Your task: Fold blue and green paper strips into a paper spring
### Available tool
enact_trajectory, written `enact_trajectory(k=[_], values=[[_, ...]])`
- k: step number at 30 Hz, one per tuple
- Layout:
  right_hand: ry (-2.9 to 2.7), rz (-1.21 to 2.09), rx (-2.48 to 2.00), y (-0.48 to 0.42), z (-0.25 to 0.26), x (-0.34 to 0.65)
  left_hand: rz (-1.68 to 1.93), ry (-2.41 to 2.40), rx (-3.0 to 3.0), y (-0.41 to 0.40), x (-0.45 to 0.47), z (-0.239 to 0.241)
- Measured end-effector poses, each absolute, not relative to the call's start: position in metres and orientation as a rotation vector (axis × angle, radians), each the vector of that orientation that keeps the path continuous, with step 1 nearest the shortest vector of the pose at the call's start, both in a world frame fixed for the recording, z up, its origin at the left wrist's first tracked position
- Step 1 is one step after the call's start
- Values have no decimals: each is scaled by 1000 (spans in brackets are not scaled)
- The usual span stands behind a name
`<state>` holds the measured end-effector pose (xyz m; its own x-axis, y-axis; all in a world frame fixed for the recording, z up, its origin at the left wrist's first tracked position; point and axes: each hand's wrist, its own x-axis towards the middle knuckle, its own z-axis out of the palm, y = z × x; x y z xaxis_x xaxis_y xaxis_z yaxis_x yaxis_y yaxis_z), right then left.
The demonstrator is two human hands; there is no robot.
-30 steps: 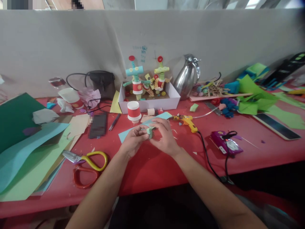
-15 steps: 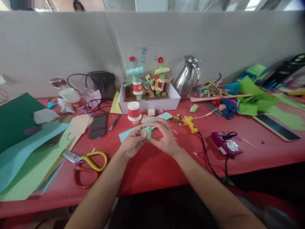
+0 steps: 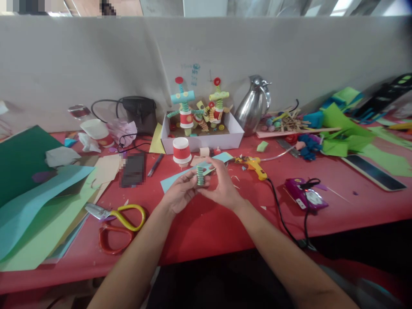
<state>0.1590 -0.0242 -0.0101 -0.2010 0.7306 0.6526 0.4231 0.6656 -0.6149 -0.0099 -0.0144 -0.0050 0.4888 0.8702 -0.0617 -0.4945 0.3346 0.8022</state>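
Note:
A small accordion-folded paper spring [image 3: 200, 176], pale green and blue, stands upright between my two hands above the red tabletop. My left hand [image 3: 180, 192] pinches its left side with thumb and fingers. Around its right side curves my right hand [image 3: 222, 182], thumb low near the bottom fold and forefinger arched above. Exact contact of the right fingertips is partly hidden. Behind the hands lies a light blue paper sheet [image 3: 170, 182]. Just beyond it stands a red and white paper cup [image 3: 182, 151], upside down.
Large scissors [image 3: 128, 218] lie left, beside stacked coloured paper [image 3: 38, 231]. A yellow glue gun [image 3: 255, 166] and its black cord lie right, near a purple device [image 3: 304, 195]. Behind are a white box [image 3: 206, 142] with paper-cup figures and a steel jug [image 3: 252, 105].
The paper spring has shifted slightly left and looks more stretched out, with more of it showing. My right fingers have opened a little around it.

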Motion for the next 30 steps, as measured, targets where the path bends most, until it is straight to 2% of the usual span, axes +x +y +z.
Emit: enact_trajectory(k=[30], values=[[-1820, 199, -879, -23, -12, 157, 921, 610, 933, -13, -10, -10]])
